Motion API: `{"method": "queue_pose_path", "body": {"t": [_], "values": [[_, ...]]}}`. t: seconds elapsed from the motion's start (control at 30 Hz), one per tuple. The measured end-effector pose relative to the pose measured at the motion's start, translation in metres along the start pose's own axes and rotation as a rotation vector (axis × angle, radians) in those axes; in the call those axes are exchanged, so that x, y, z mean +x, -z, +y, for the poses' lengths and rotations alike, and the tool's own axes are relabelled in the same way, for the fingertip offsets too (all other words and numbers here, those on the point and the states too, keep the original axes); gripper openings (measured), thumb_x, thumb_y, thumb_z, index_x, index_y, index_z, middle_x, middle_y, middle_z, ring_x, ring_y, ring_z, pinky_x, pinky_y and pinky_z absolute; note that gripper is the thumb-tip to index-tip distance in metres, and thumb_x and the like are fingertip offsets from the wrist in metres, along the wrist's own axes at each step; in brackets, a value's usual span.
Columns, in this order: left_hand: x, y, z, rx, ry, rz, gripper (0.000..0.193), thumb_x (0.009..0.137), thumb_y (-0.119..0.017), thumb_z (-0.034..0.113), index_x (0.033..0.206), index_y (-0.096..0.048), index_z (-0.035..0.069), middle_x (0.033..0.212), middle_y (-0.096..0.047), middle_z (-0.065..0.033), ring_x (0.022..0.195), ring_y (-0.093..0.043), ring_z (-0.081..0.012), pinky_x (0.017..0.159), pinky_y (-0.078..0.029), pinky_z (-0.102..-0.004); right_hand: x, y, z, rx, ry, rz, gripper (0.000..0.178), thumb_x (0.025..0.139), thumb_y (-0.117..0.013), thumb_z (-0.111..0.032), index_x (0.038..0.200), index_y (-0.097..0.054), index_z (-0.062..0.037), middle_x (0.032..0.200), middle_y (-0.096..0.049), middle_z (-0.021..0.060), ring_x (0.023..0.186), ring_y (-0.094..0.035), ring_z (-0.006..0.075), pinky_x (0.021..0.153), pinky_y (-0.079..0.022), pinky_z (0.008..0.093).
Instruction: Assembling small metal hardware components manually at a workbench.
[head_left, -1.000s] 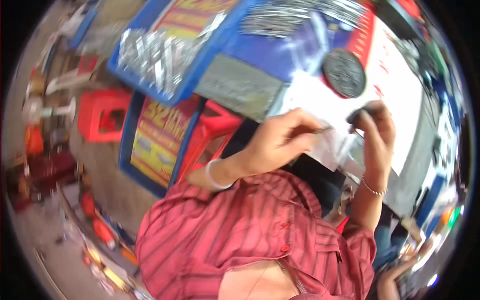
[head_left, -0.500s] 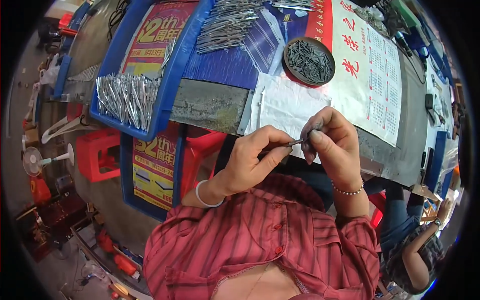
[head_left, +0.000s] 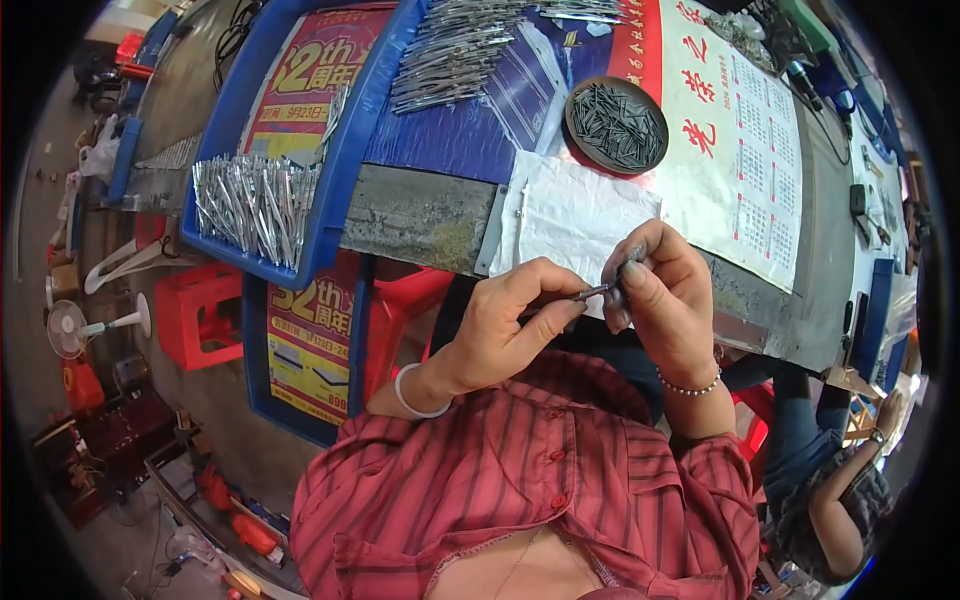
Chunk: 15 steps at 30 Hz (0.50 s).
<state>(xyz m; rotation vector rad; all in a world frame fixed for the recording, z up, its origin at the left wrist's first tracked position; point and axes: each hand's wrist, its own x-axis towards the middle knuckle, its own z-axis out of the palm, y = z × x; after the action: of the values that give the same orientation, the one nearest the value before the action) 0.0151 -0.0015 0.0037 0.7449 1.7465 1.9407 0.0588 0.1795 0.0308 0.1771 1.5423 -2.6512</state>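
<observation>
My left hand is closed, thumb and forefinger pinching a thin dark metal rod. The rod's other end runs into the pinched fingers of my right hand, which have dark smudges on them. A small dark piece shows at those right fingertips, too small to name. Both hands are just off the table's near edge, in front of a white cloth. Beyond the cloth is a round brown dish holding many short dark pins.
A blue tray at the left holds slim silvery metal pieces; more pieces lie beside it. A calendar sheet covers the table's right. Red stools stand below left. Another person's arm is at far right.
Both hands stay together in almost the same place, with a slight shift of the fingers around the rod. My right wrist has moved a little left and down. The tray and dish remain in place.
</observation>
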Motion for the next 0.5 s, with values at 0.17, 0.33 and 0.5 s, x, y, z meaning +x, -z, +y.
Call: {"method": "queue_pose_path", "body": {"t": [0.17,0.33,0.5], "values": [[-0.002,0.000,-0.001,0.092,-0.043,0.017,0.013,0.083,-0.060,-0.002,0.096,-0.057,-0.001,0.079,-0.060,-0.0084,0.066,-0.060,-0.0144,0.059,-0.047,-0.0245,-0.003,-0.004,-0.001,-0.166,0.053,0.017,0.012,0.091,-0.055,-0.007,0.093,-0.046,0.0009,0.076,-0.057,0.0064,0.060,-0.052,0.0075,0.055,-0.043,0.0199],[0.000,-0.002,-0.001,0.446,-0.347,0.093,0.021,0.077,-0.065,-0.004,0.096,-0.057,0.000,0.078,-0.059,-0.0120,0.064,-0.061,-0.0248,0.054,-0.048,-0.0298,-0.013,-0.008,0.000,-0.434,0.123,0.058,0.008,0.089,-0.055,-0.001,0.092,-0.048,0.0023,0.075,-0.059,0.0053,0.065,-0.056,0.0072,0.057,-0.046,0.0197],[0.002,-0.003,0.002,0.596,-0.449,0.124,0.023,0.076,-0.066,-0.004,0.096,-0.056,0.000,0.077,-0.059,-0.0132,0.063,-0.061,-0.0266,0.052,-0.047,-0.0325,-0.019,-0.007,0.005,-0.433,0.135,0.060,0.007,0.090,-0.053,-0.001,0.092,-0.048,0.0032,0.078,-0.061,0.0074,0.066,-0.058,0.0087,0.059,-0.048,0.0207]]}}
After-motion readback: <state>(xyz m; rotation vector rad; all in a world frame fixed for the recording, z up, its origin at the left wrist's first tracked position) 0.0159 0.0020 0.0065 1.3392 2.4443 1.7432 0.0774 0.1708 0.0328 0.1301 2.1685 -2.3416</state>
